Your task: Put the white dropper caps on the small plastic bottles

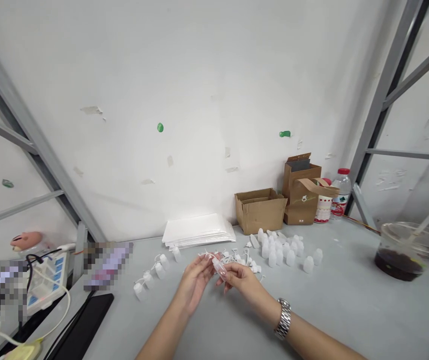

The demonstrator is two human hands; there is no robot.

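In front of me, my right hand (242, 279) pinches a small translucent plastic bottle-shaped shell (220, 269), held tilted. At the shell's upper end, my left hand (196, 281) has its fingers closed around a thin white cord (209, 255). Whether a small fitting sits under those fingertips is hidden. Just behind my right hand lies a pile of small white corded parts (242, 260), partly covered by it. Several translucent white shells (276, 248) stand grouped to the right. To the left, several white pieces with cords (148, 279) are set in a loose slanting row.
White sheets (199, 230) are stacked against the wall, beside a cardboard box (261, 210) and a brown paper bag (302, 200). A water bottle (342, 195) and a cup of dark drink (402, 255) stand at right. A power strip (47, 282) with cables and a black flat object (82, 325) lie left.
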